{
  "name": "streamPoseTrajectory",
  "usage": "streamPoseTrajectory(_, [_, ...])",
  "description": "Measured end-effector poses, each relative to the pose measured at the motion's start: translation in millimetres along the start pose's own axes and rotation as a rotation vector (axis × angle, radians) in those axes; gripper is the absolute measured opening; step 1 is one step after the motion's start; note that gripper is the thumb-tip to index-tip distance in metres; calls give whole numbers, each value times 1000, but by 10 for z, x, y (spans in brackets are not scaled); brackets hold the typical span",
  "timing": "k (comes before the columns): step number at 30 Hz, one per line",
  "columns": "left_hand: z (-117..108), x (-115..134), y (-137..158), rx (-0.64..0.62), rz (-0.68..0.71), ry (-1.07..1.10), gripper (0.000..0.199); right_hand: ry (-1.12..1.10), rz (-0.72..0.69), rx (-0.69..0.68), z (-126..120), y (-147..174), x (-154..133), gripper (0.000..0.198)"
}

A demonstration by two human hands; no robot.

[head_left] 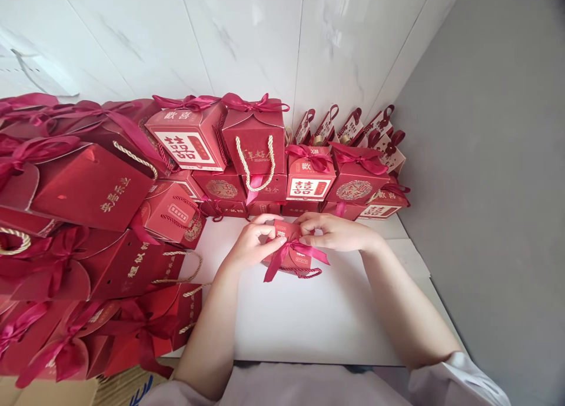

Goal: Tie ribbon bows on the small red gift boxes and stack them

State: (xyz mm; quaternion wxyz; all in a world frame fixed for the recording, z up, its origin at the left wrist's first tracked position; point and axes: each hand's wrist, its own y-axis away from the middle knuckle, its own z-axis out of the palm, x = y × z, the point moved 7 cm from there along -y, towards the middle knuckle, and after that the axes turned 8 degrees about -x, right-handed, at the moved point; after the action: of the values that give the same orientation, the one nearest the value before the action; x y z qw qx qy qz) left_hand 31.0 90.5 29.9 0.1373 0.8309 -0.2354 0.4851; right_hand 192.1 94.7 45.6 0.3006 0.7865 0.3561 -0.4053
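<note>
A small red gift box (pixel 281 263) with a deep pink ribbon bow (pixel 289 252) on top and a twisted red cord handle stands in front of me on the white table (pixel 318 323). My left hand (pixel 260 240) is closed at the left of its top, the thumb against the lid beside the bow. On the other side, my right hand (pixel 329 232) has its fingers curled and pinched at the top flap near the knot. Whether the fingertips grip ribbon or cardboard is hard to tell. Both ribbon tails hang towards me.
Stacked red gift boxes (pixel 95 185) crowd the left side. More boxes (pixel 309 179) line the marbled wall (pixel 247 35) behind my hands, with patterned cartons (pixel 351 126) at the back. A grey panel (pixel 489 159) bounds the right. Cardboard (pixel 48 391) lies at lower left.
</note>
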Motion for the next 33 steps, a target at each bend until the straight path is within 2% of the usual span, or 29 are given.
streamPoseTrajectory(4, [14,16,6,39,-25,14,37,-79,-34,3,-14,17,-67,38])
streamPoseTrajectory(8, [53,57,17,-16,-33,48,15,-135,-19,-12,-9,11,-52,45])
streamPoseTrajectory(14, [60,66,44,-138,-14,100,15,-121,9,-22,31,-43,-3,50])
streamPoseTrajectory(18, [79,58,60,-191,-15,164,23,-145,-3,-5,35,-49,-28,49])
streamPoseTrajectory(22, [-25,130,56,-27,45,112,15,-150,4,130,-77,2,-53,49])
streamPoseTrajectory(25, [-105,195,63,113,131,102,26,-129,-34,234,-173,47,-108,48])
streamPoseTrajectory(29, [-107,87,33,168,97,153,37,-102,-42,249,-188,47,-100,47])
streamPoseTrajectory(33, [-123,-39,9,236,40,132,24,-107,-6,239,-174,22,-6,46])
